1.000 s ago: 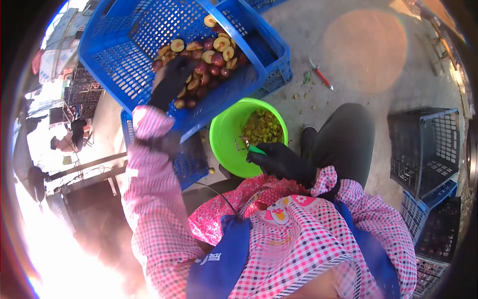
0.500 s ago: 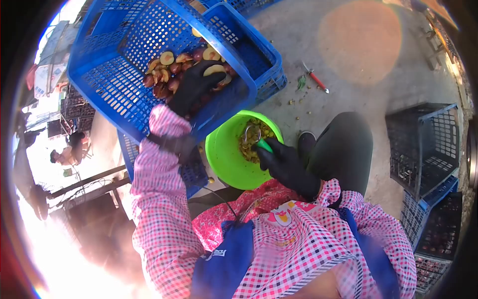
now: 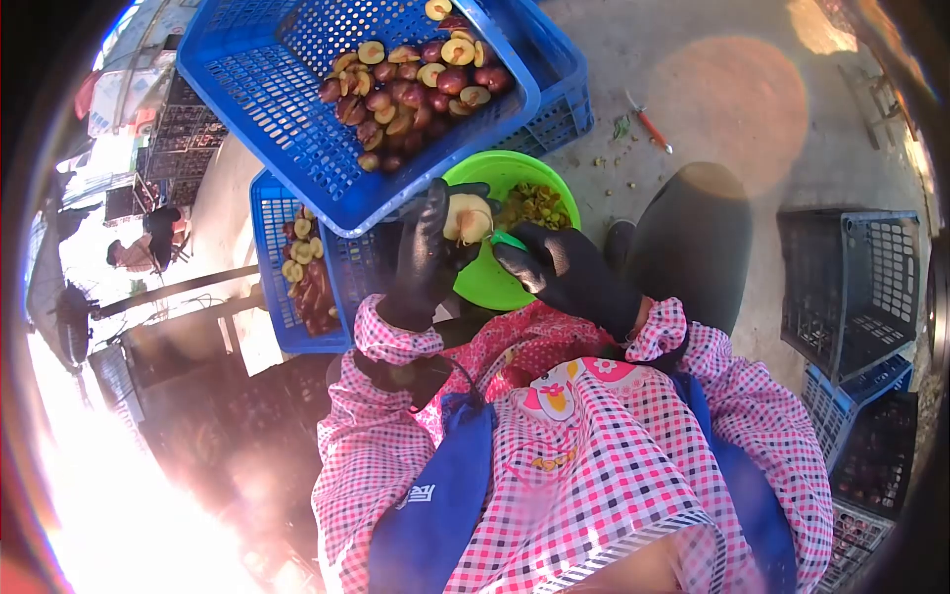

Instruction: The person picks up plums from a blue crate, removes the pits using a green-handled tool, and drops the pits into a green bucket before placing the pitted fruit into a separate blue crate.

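My left hand [image 3: 424, 247], in a black glove, holds a plum half [image 3: 468, 218] with its pale cut side showing. Gripped in my black-gloved right hand [image 3: 569, 275] is a green-handled pitting tool [image 3: 508, 240]; its metal end meets the cut side of the plum half. Both hands are over the near part of a lime green bucket [image 3: 485, 282], which has yellow-green scraps [image 3: 542, 206] in it. Just beyond my left hand stands a tilted blue crate [image 3: 267, 139] with many halved red plums [image 3: 406, 94].
A lower blue crate [image 3: 265, 238] on the left holds more plum halves [image 3: 303, 252]. Red-handled pliers or shears [image 3: 651, 129] lie on the concrete floor. Black crates [image 3: 841, 297] are stacked at the right. A person [image 3: 148, 247] sits far left.
My left hand has come out of the tilted crate with a plum half and moved to the bucket. The right hand has raised the tool from the bucket to the fruit.
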Demonstrator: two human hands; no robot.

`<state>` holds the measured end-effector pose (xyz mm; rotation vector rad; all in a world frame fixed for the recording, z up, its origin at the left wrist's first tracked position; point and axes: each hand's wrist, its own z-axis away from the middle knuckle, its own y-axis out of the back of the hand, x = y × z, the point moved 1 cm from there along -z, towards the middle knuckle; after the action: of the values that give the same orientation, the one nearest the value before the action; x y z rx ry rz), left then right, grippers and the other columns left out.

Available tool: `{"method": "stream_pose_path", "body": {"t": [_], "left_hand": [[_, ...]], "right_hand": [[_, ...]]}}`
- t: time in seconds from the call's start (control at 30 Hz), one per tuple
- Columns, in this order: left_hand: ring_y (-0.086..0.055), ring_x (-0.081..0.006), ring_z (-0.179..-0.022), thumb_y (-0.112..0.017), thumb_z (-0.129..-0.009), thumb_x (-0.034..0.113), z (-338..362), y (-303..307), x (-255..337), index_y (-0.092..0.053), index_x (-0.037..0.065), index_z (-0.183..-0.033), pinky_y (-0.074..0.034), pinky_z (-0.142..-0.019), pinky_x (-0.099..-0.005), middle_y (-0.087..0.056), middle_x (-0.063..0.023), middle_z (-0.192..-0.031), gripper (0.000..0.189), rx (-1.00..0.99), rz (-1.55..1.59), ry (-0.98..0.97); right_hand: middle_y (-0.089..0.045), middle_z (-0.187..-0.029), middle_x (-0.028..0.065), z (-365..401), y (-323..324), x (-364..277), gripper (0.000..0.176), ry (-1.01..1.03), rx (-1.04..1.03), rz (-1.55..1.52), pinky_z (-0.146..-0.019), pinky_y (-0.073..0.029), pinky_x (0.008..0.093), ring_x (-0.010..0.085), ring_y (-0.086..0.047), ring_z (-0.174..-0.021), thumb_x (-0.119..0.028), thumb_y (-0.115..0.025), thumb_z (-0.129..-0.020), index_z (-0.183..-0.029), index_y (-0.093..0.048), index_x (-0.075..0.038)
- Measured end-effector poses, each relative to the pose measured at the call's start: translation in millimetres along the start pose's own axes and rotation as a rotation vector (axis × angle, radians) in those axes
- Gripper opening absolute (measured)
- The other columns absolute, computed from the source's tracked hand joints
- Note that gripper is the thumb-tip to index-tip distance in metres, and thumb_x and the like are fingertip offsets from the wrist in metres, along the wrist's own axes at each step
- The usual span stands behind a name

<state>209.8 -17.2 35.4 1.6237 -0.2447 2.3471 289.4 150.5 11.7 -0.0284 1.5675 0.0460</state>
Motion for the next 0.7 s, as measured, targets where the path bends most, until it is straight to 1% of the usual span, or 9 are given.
{"method": "stream_pose_path", "body": {"t": [0.17, 0.27, 0.37, 0.43, 0.47, 0.53, 0.6, 0.63, 0.7], "left_hand": [[-0.051, -0.0052, -0.055, -0.038, -0.1, 0.053, 9, -12, 7, -0.065, 0.004, -0.098, -0.036, -0.046, -0.018, -0.063, -0.0016, -0.076, 0.056, 0.037, 0.019, 0.078], [-0.055, -0.0056, -0.058, -0.032, -0.1, 0.055, 5, -15, 4, -0.065, 0.005, -0.096, -0.039, -0.048, -0.0177, -0.065, -0.0028, -0.078, 0.06, 0.039, -0.111, -0.022], [-0.059, -0.0087, -0.063, -0.027, -0.101, 0.055, 0, -19, 1, -0.065, 0.004, -0.094, -0.044, -0.054, -0.0202, -0.066, -0.0045, -0.078, 0.064, 0.07, 0.048, 0.128], [-0.062, -0.0127, -0.065, -0.022, -0.102, 0.054, -9, -19, -5, -0.065, 0.001, -0.092, -0.049, -0.06, -0.0245, -0.067, -0.0068, -0.076, 0.068, -0.001, -0.183, -0.057], [-0.062, -0.0127, -0.065, -0.022, -0.102, 0.054, -12, -19, -8, -0.065, 0.001, -0.092, -0.049, -0.06, -0.0245, -0.067, -0.0068, -0.076, 0.068, -0.005, -0.182, -0.053], [-0.062, -0.0156, -0.065, -0.021, -0.102, 0.054, -13, -29, 5, -0.064, -0.001, -0.086, -0.05, -0.066, -0.0276, -0.066, -0.0088, -0.073, 0.072, -0.075, -0.298, -0.296], [-0.063, -0.0161, -0.066, -0.021, -0.101, 0.055, -17, -35, 12, -0.064, -0.001, -0.084, -0.05, -0.066, -0.0277, -0.066, -0.0093, -0.072, 0.073, -0.096, -0.252, -0.203], [-0.063, -0.0167, -0.066, -0.021, -0.101, 0.056, -19, -36, 13, -0.063, -0.001, -0.081, -0.05, -0.067, -0.0279, -0.065, -0.0099, -0.071, 0.074, -0.113, -0.21, -0.111], [-0.062, -0.0169, -0.066, -0.02, -0.1, 0.058, -21, -41, 11, -0.063, 0.0, -0.079, -0.05, -0.067, -0.0281, -0.065, -0.0099, -0.07, 0.076, -0.083, -0.18, -0.166]], "right_hand": [[-0.063, -0.073, 0.0219, -1, -6, 8, 0.033, 0.018, -0.013, 0.018, -0.061, -0.047, 0.0413, 0.0386, -0.063, -0.067, -0.033, -0.064, -0.091, -0.096, -0.066, -0.001], [-0.062, -0.071, 0.0222, -2, -5, 11, 0.033, 0.028, -0.016, -0.021, -0.06, -0.046, 0.0411, 0.0387, -0.061, -0.064, -0.033, -0.063, -0.091, -0.093, -0.066, 0.0], [-0.062, -0.07, 0.0213, -5, -5, 23, 0.035, 0.008, -0.082, -0.039, -0.059, -0.046, 0.0407, 0.0377, -0.059, -0.062, -0.034, -0.061, -0.092, -0.091, -0.065, 0.0], [-0.062, -0.069, 0.0202, -8, -2, 26, 0.035, 0.015, -0.108, -0.027, -0.058, -0.046, 0.0405, 0.0369, -0.059, -0.061, -0.035, -0.06, -0.093, -0.09, -0.065, 0.0], [-0.061, -0.067, 0.0175, -8, 0, 28, 0.037, -0.076, -0.16, -0.082, -0.058, -0.045, 0.0399, 0.0337, -0.06, -0.06, -0.036, -0.058, -0.094, -0.089, -0.065, 0.0], [-0.061, -0.065, 0.0147, -10, 8, 19, 0.038, -0.176, -0.206, -0.145, -0.058, -0.045, 0.0393, 0.0305, -0.061, -0.06, -0.036, -0.056, -0.095, -0.087, -0.066, -0.001], [-0.057, -0.06, 0.0091, -15, 19, 11, 0.044, -0.443, -0.378, -0.19, -0.056, -0.044, 0.0366, 0.0226, -0.059, -0.059, -0.041, -0.053, -0.096, -0.09, -0.065, 0.001], [-0.057, -0.06, 0.0091, -14, 21, 11, 0.044, -0.445, -0.373, -0.193, -0.056, -0.044, 0.0366, 0.0226, -0.059, -0.059, -0.041, -0.053, -0.096, -0.09, -0.065, 0.001], [-0.052, -0.055, 0.0055, -12, 27, 7, 0.048, 0.124, -0.37, -0.187, -0.048, -0.04, 0.0312, 0.0152, -0.054, -0.052, -0.046, -0.048, -0.097, -0.092, -0.062, 0.0]]}}
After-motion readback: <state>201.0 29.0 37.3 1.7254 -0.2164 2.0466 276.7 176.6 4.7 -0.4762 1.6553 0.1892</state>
